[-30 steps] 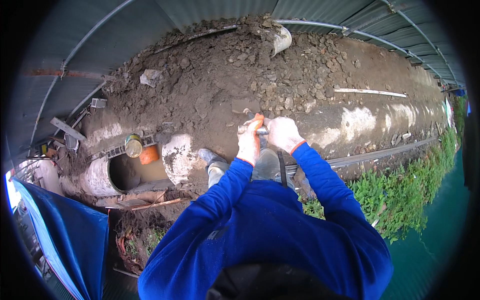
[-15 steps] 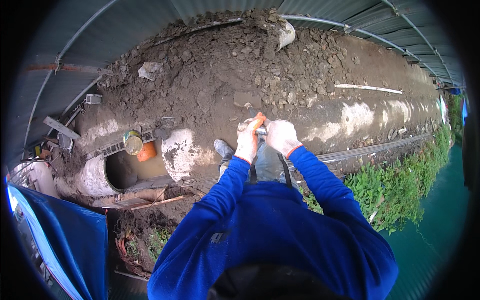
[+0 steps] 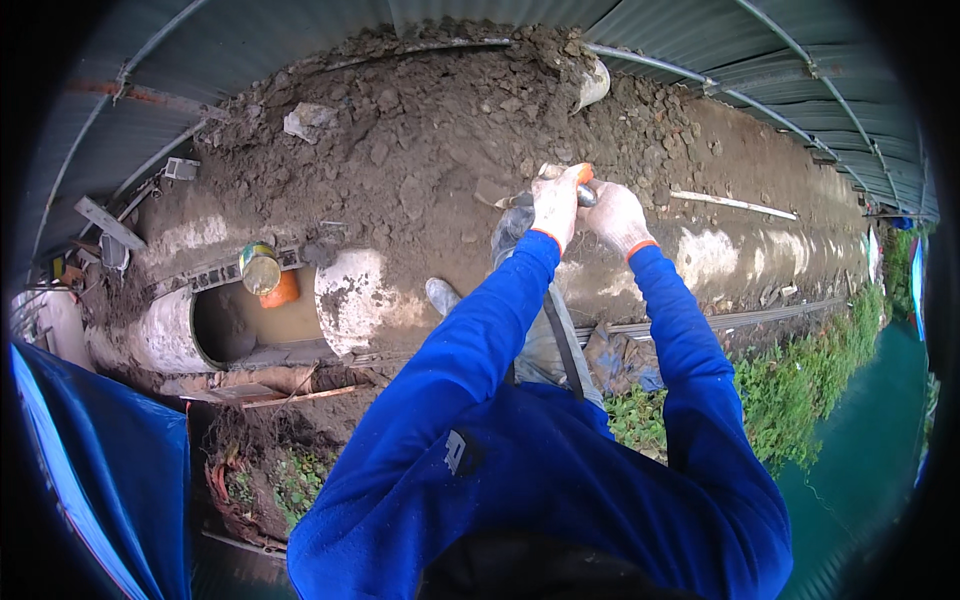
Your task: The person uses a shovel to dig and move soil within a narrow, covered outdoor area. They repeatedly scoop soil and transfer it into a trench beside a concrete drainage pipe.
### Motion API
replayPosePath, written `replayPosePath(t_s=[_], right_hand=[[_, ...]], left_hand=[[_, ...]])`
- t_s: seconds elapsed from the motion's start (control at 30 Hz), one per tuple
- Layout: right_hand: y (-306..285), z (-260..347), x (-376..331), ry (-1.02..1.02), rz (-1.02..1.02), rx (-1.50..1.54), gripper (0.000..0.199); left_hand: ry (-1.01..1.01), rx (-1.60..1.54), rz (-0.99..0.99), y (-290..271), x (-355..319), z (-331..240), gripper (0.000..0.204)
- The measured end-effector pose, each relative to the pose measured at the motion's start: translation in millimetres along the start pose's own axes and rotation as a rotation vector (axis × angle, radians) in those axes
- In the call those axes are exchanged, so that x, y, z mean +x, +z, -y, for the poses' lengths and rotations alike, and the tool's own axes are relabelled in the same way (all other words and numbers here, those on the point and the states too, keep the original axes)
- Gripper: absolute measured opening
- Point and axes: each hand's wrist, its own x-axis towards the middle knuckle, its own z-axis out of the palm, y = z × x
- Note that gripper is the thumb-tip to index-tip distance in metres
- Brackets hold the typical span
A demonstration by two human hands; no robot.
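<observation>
Lumpy soil (image 3: 440,140) borders corrugated sheets (image 3: 300,40); my left hand (image 3: 556,210) and right hand (image 3: 614,217) are closed around one tool handle (image 3: 587,197)

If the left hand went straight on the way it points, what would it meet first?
Likely the rubble-strewn soil ahead of the left hand, though depth is unclear in this view.

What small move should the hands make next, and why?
Probably nudge the flat blade forward into the loose soil: the left hand and right hand both grip the tool handle, and clodded ground lies just beyond the blade. Whether the blade touches the ground is unclear.
</observation>
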Motion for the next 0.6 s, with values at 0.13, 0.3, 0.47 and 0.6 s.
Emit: replayPosePath(t_s=[0.13, 0.3, 0.47, 0.6], right_hand=[[-7, 19, 23, 0.013, 0.043, -0.019, 0.033], [24, 21, 33, -0.010, 0.097, 0.019, 0.032], [115, 30, 39, -0.060, 0.020, 0.088, 0.027], [179, 37, 7, -0.142, -0.091, 0.098, 0.031]], left_hand=[[0.007, -0.047, -0.124, 2, 18, -15, 0.028], [0.068, -0.228, -0.252, -29, 29, 2, 0.013], [-0.053, -0.263, -0.179, -108, 53, 37, 0.015], [-0.030, -0.232, -0.111, -165, 31, 68, 0.019]])
